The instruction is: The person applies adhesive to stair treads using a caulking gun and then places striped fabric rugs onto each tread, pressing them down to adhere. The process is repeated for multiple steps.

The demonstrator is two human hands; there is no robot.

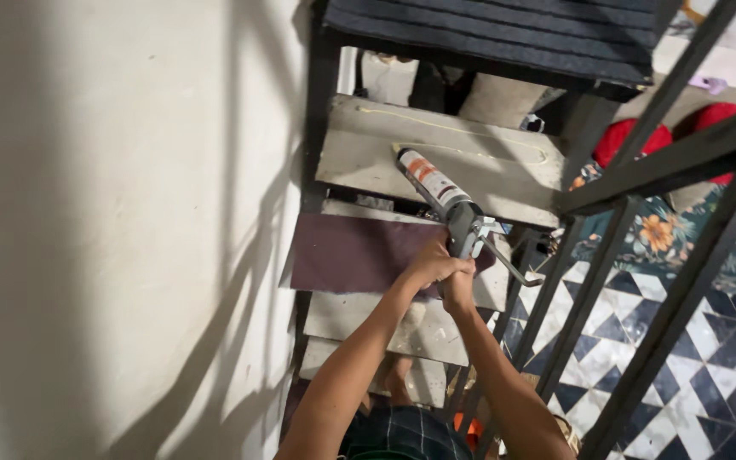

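1. Both hands close around the handle of a caulking gun (457, 223): the left hand (430, 266) wraps the grip from the 9 o'clock side, and the right hand (460, 285) clasps it from below, at 6 o'clock. How the fingers lie on the trigger is hidden.
2. The gun points toward 11 o'clock, its adhesive cartridge (428, 177) ending in a nozzle that rests on a bare grey stair tread (504, 175).
3. A thin pale adhesive bead (462, 129) already loops around that tread, running near its edges.
4. A carpeted tread (359, 253), maroon, lies just below at 7 o'clock; a dark ribbed one (504, 30) sits above at 12 o'clock.
5. Risks, as I judge them: squeezing too hard could flood the line and let glue spill over the edge; an uneven pull could leave gaps in the bead.
6. The black metal railing (641, 183) stands close at 3 o'clock, so the plunger rod (511, 266) could knock it and jerk the nozzle off line.
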